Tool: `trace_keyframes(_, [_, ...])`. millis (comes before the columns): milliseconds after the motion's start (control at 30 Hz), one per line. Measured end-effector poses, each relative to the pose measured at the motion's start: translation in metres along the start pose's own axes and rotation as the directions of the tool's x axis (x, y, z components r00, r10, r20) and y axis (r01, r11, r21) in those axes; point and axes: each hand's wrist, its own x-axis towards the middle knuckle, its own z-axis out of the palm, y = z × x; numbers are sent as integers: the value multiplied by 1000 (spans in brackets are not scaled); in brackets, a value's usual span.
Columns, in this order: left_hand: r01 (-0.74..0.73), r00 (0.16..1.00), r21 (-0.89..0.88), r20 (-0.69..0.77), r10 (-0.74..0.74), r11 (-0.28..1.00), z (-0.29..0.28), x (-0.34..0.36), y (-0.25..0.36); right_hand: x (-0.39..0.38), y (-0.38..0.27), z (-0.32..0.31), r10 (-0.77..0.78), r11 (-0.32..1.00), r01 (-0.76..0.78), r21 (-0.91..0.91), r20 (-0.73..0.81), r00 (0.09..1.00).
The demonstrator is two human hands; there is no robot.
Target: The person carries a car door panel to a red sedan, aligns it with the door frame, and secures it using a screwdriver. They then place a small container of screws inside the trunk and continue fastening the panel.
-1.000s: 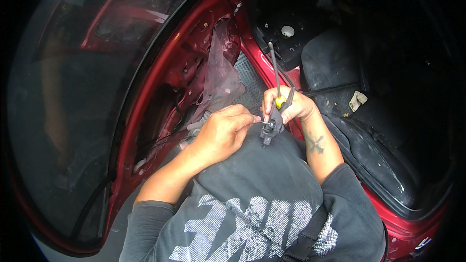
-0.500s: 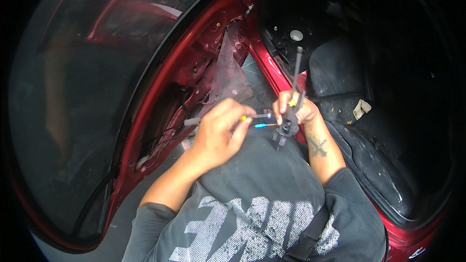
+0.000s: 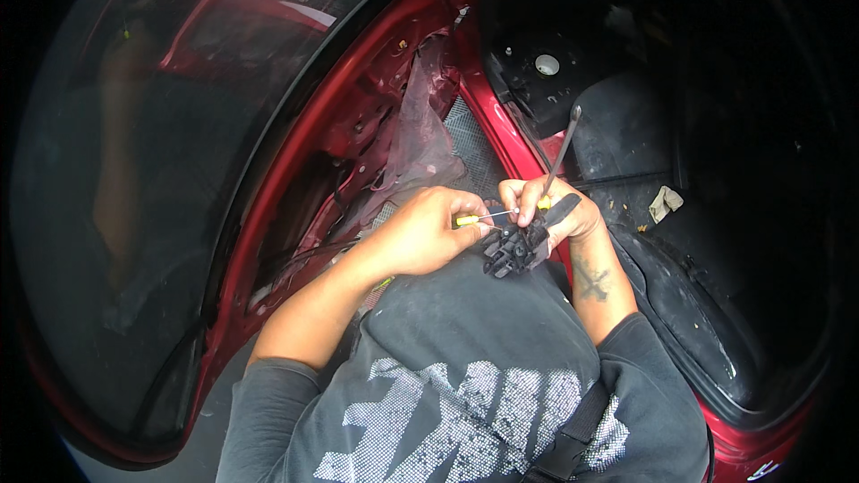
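Black part [image 3: 514, 250] is held in the right hand [image 3: 562, 207], before the dark shirt [image 3: 483, 313]; slim yellow-ended piece [image 3: 466, 220] is pinched in the left hand [image 3: 424, 228]. Part judged light, stiff, its projections fragile; best gripped by the body.

a jagged black plastic mechanism [image 3: 512, 252] sits tilted in the right hand [image 3: 582, 215], a long dark screwdriver [image 3: 561, 154] slanting up from the same grip; a thin yellow-handled tool [image 3: 467, 220] lies nearly level in the left hand [image 3: 422, 231].
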Motion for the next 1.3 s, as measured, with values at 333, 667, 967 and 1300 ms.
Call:
trace_keyframes(333, [-94,902,70,-417,115,993,-14,-13,4,14,26,-28,-62,995,69,72,-89,994])
trace_keyframes(667, [-17,655,531,-634,410,847,-17,-23,-44,-21,11,-32,-136,990,141,3,-228,964])
trace_keyframes(967, [90,903,-115,-410,-130,989,43,-90,-109,-32,22,-3,-56,993,81,83,-271,961])
trace_keyframes(1300, [34,986,-382,-139,-94,924,111,-106,-131,-34,137,103,330,942,-299,154,-599,729])
